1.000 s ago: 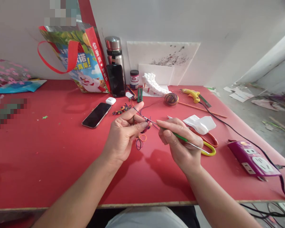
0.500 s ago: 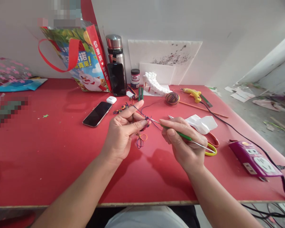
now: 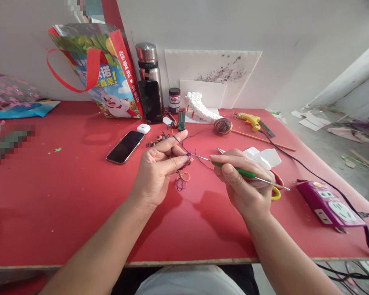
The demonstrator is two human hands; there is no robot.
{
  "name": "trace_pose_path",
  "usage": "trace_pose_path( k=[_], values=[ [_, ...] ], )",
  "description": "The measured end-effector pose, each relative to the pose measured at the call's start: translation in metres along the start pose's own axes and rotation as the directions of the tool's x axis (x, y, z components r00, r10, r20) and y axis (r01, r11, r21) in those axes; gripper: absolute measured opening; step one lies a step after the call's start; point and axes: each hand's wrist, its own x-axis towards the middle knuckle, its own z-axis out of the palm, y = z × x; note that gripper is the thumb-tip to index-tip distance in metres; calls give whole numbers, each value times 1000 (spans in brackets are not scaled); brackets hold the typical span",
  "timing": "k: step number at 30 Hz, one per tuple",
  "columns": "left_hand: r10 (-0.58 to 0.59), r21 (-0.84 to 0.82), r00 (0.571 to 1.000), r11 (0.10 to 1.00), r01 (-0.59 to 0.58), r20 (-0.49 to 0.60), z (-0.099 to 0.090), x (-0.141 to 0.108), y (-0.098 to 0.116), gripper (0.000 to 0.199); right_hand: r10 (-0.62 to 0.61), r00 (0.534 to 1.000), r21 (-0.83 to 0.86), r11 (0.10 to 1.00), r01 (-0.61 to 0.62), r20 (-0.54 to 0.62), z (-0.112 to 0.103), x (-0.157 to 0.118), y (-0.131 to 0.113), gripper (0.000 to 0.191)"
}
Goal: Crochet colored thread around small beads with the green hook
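From my end I see the red desk (image 3: 80,205) filling most of the view, w/ a printed bag (image 3: 112,78) upright at its back L. The L hand (image 3: 153,174) pinches a multicol. yarn piece (image 3: 186,162) btwn thumb & fingers, index out straight; the R hand (image 3: 248,190) grips a hook (image 3: 247,173) pen-style by its green handle. Purple box (image 3: 330,205) sits R of the R hand; the hook's tip is right by the piece's edge, can't tell if touching. Yarn ball (image 3: 222,126) lies beyond the hands. Smallest, the piece itself: above the desk, thin loops (image 3: 183,180) hanging below.
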Motion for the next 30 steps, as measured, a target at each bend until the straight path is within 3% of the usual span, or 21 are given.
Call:
trace_pose_path(
  k=[9, 14, 22, 30],
  values=[
    [-30, -2, 999, 1000, 30, -11, 1, 0, 0, 43, 32, 999, 54, 998, -32, -1, -2, 1, -1, 17],
    [-51, -17, 999, 999, 51, -9, 2, 0, 0, 44, 109, 994, 132, 985, -107, -11, -1, 2, -2, 12],
    [-27, -10, 999, 1000, 28, 31, 5, -3, -4, 44, 260, 964, 298, 926, -231, -60, 8, 5, -6, 12],
    [-41, 44, 998, 998, 39, 51, 9, -9, -14, 44, 337, 941, 441, 850, -289, -33, 19, 4, -7, 13]
  ],
)
